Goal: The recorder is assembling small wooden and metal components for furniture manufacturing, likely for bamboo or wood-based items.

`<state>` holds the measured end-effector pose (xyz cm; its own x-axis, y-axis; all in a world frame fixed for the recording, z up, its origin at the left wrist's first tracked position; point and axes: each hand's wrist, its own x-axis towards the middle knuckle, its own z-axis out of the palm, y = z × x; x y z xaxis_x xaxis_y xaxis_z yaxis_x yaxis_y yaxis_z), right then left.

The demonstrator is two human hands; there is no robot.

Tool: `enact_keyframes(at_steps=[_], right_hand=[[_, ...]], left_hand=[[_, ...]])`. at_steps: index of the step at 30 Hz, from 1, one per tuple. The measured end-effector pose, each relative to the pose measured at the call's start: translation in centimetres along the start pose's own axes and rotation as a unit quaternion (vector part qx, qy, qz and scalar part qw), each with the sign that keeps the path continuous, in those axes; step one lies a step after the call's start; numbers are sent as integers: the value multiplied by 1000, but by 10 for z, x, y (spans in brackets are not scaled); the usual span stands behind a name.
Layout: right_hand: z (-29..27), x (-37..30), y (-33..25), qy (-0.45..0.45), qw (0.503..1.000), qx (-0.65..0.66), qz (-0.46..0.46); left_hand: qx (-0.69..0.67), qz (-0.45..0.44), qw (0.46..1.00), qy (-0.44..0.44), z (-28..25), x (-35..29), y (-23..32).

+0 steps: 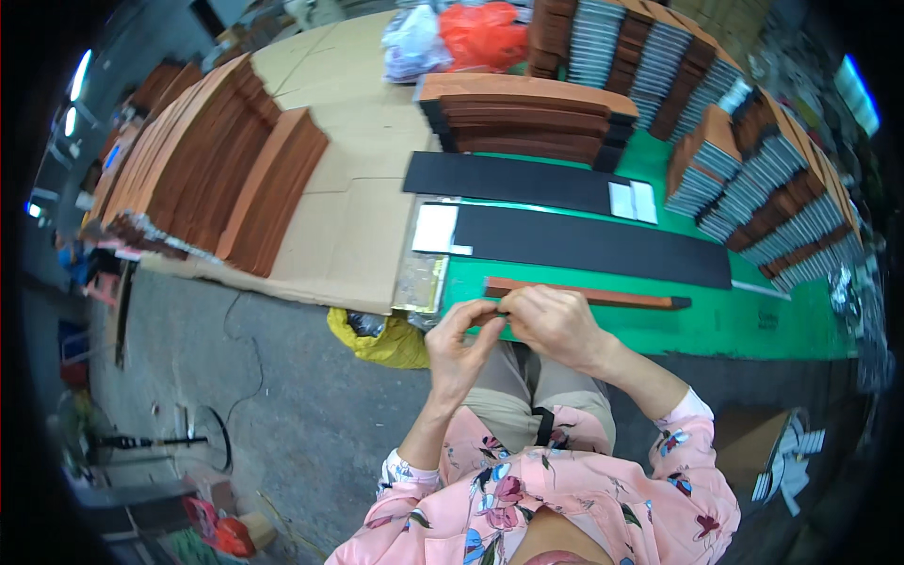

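Observation:
My left hand (pixel 460 347) and my right hand (pixel 556 325) meet just in front of the green table's near edge, over my lap. Their fingertips pinch a small dark piece (pixel 502 315), mostly covered by the fingers, so its kind is hard to make out. Right behind them lies a reddish-brown bar (pixel 617 297) with a black end at its right; my right hand partly hides it. Beyond the bar, two long black boards (pixel 584 245) rest side by side, with pale papers (pixel 436 229) on their ends.
Reddish-brown slats stand stacked on cardboard (pixel 348 226) at left. More slats with black ends (pixel 527 122) stand at the back, and strapped bundles (pixel 772 179) line the right of the green tabletop (pixel 772 330). A yellow bag (pixel 381 344) hangs by the near edge.

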<state>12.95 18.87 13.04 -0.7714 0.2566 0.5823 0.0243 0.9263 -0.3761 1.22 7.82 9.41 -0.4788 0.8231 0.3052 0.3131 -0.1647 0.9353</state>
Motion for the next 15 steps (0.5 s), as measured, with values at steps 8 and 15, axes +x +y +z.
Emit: enact_keyframes(at_steps=[8,15], right_hand=[[-3,-32,-11,4,999,33,0],[-2,-48,-9,3,989,131,75]], left_hand=[[-77,-80,993,29,8,-24,5],[-177,-132,975,36,7,-36,-2]])
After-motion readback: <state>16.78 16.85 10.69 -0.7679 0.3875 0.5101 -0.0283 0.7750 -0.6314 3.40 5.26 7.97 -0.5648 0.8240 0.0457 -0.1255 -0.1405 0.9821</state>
